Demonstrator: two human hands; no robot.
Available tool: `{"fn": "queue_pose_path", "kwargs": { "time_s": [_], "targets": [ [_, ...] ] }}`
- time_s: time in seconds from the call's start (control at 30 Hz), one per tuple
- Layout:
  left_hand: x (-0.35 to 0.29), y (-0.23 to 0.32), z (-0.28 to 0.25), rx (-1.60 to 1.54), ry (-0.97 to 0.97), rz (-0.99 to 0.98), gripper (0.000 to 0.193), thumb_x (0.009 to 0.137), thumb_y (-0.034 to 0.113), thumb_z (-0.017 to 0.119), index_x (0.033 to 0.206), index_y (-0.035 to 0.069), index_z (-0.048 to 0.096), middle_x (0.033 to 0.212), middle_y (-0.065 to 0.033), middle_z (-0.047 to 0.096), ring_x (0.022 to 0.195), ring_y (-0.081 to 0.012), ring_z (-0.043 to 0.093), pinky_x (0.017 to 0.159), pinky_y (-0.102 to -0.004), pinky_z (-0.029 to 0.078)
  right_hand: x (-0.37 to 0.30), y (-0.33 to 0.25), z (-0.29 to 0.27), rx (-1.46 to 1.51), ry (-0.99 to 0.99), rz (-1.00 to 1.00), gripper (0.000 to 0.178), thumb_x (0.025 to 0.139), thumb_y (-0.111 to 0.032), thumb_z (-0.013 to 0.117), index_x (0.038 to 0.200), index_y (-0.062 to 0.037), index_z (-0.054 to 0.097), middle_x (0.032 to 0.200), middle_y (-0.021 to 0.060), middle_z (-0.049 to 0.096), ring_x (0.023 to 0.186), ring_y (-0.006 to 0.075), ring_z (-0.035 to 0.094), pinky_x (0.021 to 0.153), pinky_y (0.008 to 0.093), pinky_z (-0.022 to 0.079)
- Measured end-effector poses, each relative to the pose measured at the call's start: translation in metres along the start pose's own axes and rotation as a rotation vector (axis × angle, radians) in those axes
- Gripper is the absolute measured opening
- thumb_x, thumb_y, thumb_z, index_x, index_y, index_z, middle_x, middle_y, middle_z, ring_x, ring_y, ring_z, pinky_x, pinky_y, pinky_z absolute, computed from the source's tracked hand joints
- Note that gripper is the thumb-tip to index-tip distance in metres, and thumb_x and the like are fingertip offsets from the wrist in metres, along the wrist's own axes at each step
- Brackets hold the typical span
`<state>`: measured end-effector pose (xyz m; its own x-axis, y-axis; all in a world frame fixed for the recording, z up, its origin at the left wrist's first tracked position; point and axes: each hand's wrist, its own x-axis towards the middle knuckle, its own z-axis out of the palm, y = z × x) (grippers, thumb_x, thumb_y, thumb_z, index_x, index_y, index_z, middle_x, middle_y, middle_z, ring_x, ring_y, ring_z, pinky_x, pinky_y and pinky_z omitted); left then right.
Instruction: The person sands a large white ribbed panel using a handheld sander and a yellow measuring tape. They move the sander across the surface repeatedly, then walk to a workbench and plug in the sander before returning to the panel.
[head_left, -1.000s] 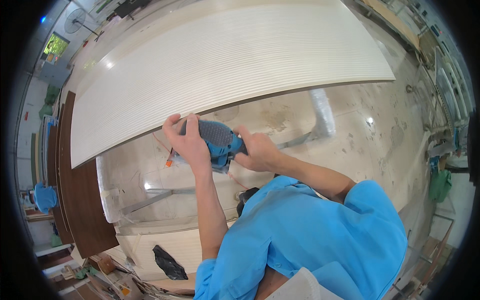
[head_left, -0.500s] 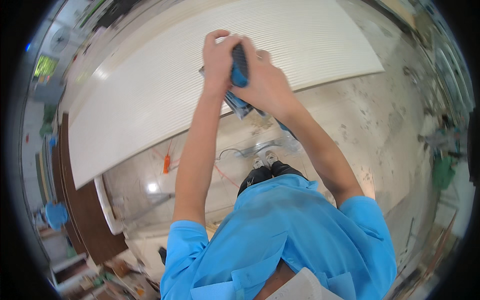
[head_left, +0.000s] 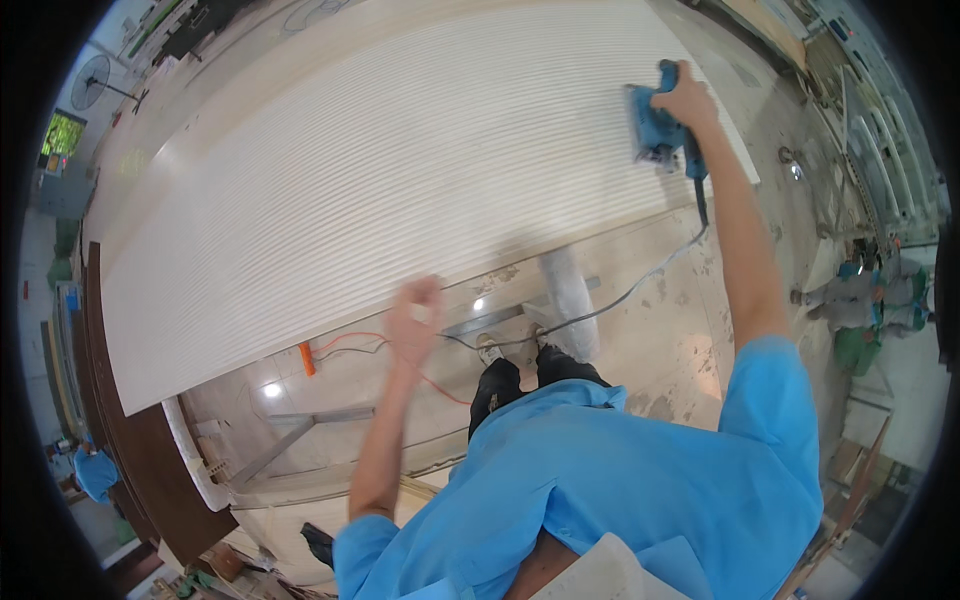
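Observation:
My right hand (head_left: 690, 100) is wrapped round the grip of a blue electric sander (head_left: 655, 128), near the right end of a large white panel with fine parallel grooves (head_left: 400, 170). The sander's underside is hidden, so I cannot see whether it lies flat on the panel. A dark cord (head_left: 640, 285) trails from the sander's rear, over the panel's near edge and down towards my feet. My left hand (head_left: 412, 322) is off the sander, close to the panel's near edge; motion smears its fingers.
An orange connector (head_left: 307, 358) with a thin orange cable hangs below the near edge. Metal frame bars (head_left: 300, 440) run underneath. Dark brown boards (head_left: 165, 470) stand at the left, where another person in blue (head_left: 95, 472) appears. A clear plastic-like roll (head_left: 570, 305) is beside my feet.
Both hands were together on the sander near the panel's middle. My right hand has carried it to the right; my left hand has let go and come down towards me.

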<state>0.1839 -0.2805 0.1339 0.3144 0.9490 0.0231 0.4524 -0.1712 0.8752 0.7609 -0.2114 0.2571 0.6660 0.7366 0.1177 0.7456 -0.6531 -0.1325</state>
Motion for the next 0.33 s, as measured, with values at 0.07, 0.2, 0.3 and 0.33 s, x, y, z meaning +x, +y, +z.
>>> {"fn": "queue_pose_path", "kwargs": {
  "time_s": [0.07, 0.2, 0.3, 0.33],
  "targets": [
    [-0.034, 0.024, 0.062, -0.168, -0.317, 0.169, 0.04, 0.09, 0.021, 0.079, 0.127, 0.009, 0.07, 0.121, -0.0152, 0.073, 0.111, -0.0336, 0.071, 0.098, -0.044, 0.056, 0.05, -0.007, 0.006, 0.027, -0.028, -0.016, 0.113, 0.063, -0.042, 0.08, 0.161, -0.008, 0.036, 0.126, 0.0292, 0.072, 0.116, 0.048, 0.07, 0.098, 0.0517, 0.057],
    [-0.028, 0.101, 0.18, -0.286, -0.357, 0.274, 0.082, 0.088, 0.029, 0.081, 0.155, 0.002, 0.044, 0.147, -0.0241, 0.057, 0.136, -0.0431, 0.053, 0.116, -0.0507, 0.043, 0.08, -0.081, 0.029, 0.024, 0.007, -0.173, 0.115, 0.06, -0.042, 0.08, 0.16, -0.0032, 0.037, 0.12, 0.0288, 0.074, 0.112, 0.0452, 0.072, 0.096, 0.0493, 0.058],
    [-0.022, 0.109, 0.192, -0.12, -0.553, 0.219, 0.09, 0.088, 0.031, 0.082, 0.158, -0.002, 0.037, 0.155, -0.0255, 0.049, 0.146, -0.0446, 0.044, 0.118, -0.051, 0.04, 0.047, -0.177, 0.037, 0.117, -0.114, -0.407, 0.117, 0.061, -0.044, 0.079, 0.163, -0.0034, 0.037, 0.118, 0.0352, 0.072, 0.111, 0.0506, 0.071, 0.097, 0.0508, 0.057],
    [-0.018, 0.101, 0.185, -0.189, -0.613, 0.235, 0.095, 0.088, 0.034, 0.082, 0.162, 0.0, 0.033, 0.161, -0.0248, 0.045, 0.149, -0.0454, 0.04, 0.12, -0.0535, 0.038, 0.03, -0.213, 0.038, 0.119, -0.13, -0.483, 0.12, 0.06, -0.045, 0.079, 0.165, -0.0046, 0.035, 0.127, 0.0362, 0.069, 0.117, 0.0499, 0.069, 0.103, 0.0511, 0.055]
  ]
}}
